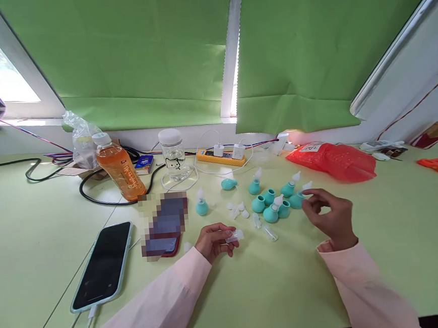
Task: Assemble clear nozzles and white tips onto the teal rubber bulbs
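Several small teal rubber bulbs (270, 208) with clear tips stand in a cluster on the pale green table (27, 234). My left hand (213, 241) rests on the table, fingers curled round a small clear plastic piece (235, 236). My right hand (331, 217) hovers just right of the cluster, thumb and forefinger pinched at the teal bulb (296, 200) on its right edge. Loose clear tips (238, 211) and a clear tube (270, 233) lie between my hands. One more bulb (201, 206) stands apart to the left.
A phone (103, 266) on a cable lies at the left, a second blurred phone (165, 224) beside it. Behind stand an orange drink bottle (120, 166), a glass jar (173, 155), a yellow power strip (222, 157) and a red plastic bag (334, 161). Green blinds cover the window.
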`<state>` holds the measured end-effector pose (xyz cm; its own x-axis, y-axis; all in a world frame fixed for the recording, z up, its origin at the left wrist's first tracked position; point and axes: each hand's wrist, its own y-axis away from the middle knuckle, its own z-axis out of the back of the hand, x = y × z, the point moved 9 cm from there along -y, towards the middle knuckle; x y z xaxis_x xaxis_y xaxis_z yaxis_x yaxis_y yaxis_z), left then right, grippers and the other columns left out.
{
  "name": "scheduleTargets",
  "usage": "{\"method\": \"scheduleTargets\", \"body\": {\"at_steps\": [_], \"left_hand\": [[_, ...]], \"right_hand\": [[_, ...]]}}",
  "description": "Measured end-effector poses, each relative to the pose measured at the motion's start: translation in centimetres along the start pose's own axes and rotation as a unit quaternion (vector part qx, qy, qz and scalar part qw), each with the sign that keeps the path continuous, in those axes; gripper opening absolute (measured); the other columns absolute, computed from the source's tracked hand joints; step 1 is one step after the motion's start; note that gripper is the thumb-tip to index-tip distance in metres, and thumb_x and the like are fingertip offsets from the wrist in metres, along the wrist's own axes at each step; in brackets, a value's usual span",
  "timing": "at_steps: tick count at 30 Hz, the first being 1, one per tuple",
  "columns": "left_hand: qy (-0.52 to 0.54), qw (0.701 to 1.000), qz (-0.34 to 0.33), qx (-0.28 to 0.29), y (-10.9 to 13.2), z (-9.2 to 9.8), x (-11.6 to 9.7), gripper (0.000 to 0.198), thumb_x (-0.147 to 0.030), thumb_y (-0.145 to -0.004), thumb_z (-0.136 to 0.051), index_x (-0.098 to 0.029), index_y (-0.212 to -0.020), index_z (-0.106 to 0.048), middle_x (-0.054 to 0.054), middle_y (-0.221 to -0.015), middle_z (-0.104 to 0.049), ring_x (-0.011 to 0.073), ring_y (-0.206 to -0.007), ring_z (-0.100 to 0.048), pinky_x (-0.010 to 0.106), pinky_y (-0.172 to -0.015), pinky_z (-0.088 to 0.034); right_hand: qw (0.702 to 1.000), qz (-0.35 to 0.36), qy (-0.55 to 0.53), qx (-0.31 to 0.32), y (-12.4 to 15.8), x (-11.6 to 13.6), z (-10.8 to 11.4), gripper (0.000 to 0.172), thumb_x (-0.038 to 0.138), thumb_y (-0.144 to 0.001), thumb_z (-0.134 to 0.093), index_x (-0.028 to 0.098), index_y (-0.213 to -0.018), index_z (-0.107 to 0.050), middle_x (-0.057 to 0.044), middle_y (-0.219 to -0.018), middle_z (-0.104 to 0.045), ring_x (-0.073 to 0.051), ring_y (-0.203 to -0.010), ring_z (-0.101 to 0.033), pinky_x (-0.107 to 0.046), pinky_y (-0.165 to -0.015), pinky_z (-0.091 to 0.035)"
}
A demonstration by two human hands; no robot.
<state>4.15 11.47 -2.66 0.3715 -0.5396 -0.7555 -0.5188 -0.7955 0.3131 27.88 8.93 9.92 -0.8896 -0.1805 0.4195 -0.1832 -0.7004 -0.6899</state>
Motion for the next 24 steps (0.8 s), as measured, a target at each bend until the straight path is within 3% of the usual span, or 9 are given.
{"method": "scheduleTargets", "body": {"at_steps": [2, 4, 6, 9, 12, 15, 20, 24], "left_hand": [[0.007, 1.0, -0.003, 0.003, 0.1, 0.0, -0.1, 0.026, -0.02, -0.045, -0.071, -0.008, -0.065, -0.059, 0.008, -0.053, -0.061, 0.0133, -0.044, -0.053, 0.025, -0.042, -0.039], [0.018, 1.0, -0.007, 0.004, 0.1, 0.1, -0.2, 0.031, -0.021, -0.047, -0.072, -0.007, -0.072, -0.061, 0.009, -0.057, -0.062, 0.0124, -0.046, -0.053, 0.025, -0.046, -0.041], [0.029, 1.0, -0.009, 0.002, 0.1, 0.2, -0.2, 0.035, -0.024, -0.049, -0.072, -0.007, -0.078, -0.062, 0.009, -0.06, -0.063, 0.0118, -0.049, -0.054, 0.025, -0.049, -0.042], [0.034, 0.999, -0.002, 0.004, 0.0, 0.3, 0.1, 0.038, -0.027, -0.048, -0.073, -0.007, -0.079, -0.062, 0.009, -0.06, -0.063, 0.0112, -0.048, -0.053, 0.024, -0.049, -0.042], [0.03, 1.0, 0.007, 0.006, -0.1, 0.4, 0.3, 0.037, -0.028, -0.047, -0.074, -0.007, -0.076, -0.062, 0.009, -0.056, -0.062, 0.011, -0.045, -0.052, 0.024, -0.046, -0.042], [0.026, 1.0, 0.004, -0.003, -0.3, 0.6, 0.4, 0.034, -0.028, -0.047, -0.073, -0.007, -0.072, -0.062, 0.009, -0.052, -0.061, 0.0114, -0.042, -0.051, 0.023, -0.042, -0.04], [0.018, 1.0, -0.009, -0.02, -0.4, 1.0, 0.1, 0.026, -0.024, -0.05, -0.07, -0.006, -0.067, -0.062, 0.008, -0.049, -0.059, 0.0113, -0.04, -0.05, 0.022, -0.039, -0.037], [0.016, 1.0, -0.003, -0.024, -0.2, 0.9, 0.0, 0.027, -0.025, -0.05, -0.071, -0.006, -0.067, -0.062, 0.008, -0.049, -0.059, 0.0104, -0.039, -0.049, 0.022, -0.039, -0.037]], "right_hand": [[0.989, -0.016, 0.052, 0.14, 0.3, -1.0, -3.0, 0.034, 0.035, -0.064, -0.054, 0.016, -0.092, -0.057, 0.003, -0.046, -0.053, -0.013, -0.042, -0.049, -0.027, -0.052, -0.041], [0.964, -0.04, 0.108, 0.241, 1.3, -1.9, -5.4, 0.048, 0.039, -0.064, -0.054, 0.016, -0.106, -0.052, 0.002, -0.046, -0.055, -0.017, -0.05, -0.054, -0.028, -0.052, -0.039], [0.941, -0.06, 0.143, 0.3, 2.2, -2.6, -6.9, 0.052, 0.041, -0.066, -0.052, 0.017, -0.112, -0.047, 0.0, -0.049, -0.057, -0.021, -0.057, -0.056, -0.028, -0.051, -0.036], [0.926, -0.076, 0.172, 0.329, 2.6, -3.2, -7.5, 0.045, 0.041, -0.071, -0.046, 0.018, -0.109, -0.049, -0.002, -0.054, -0.06, -0.021, -0.059, -0.056, -0.026, -0.047, -0.032], [0.931, -0.082, 0.194, 0.297, 2.0, -3.3, -6.7, 0.034, 0.043, -0.068, -0.048, 0.022, -0.093, -0.057, -0.001, -0.055, -0.059, -0.019, -0.057, -0.055, -0.024, -0.045, -0.029], [0.952, -0.079, 0.188, 0.228, 1.3, -2.6, -5.1, 0.029, 0.048, -0.063, -0.051, 0.023, -0.075, -0.06, 0.001, -0.051, -0.056, -0.016, -0.051, -0.052, -0.023, -0.044, -0.029], [0.988, -0.021, 0.146, 0.045, 0.4, 0.6, -1.9, 0.026, 0.045, -0.06, -0.056, 0.019, -0.063, -0.054, 0.003, -0.05, -0.048, -0.011, -0.048, -0.047, -0.022, -0.046, -0.033], [0.99, 0.033, 0.098, -0.1, 0.3, 2.3, 0.9, 0.02, 0.036, -0.062, -0.059, 0.018, -0.064, -0.05, 0.002, -0.056, -0.047, -0.013, -0.053, -0.047, -0.028, -0.056, -0.04]]}}
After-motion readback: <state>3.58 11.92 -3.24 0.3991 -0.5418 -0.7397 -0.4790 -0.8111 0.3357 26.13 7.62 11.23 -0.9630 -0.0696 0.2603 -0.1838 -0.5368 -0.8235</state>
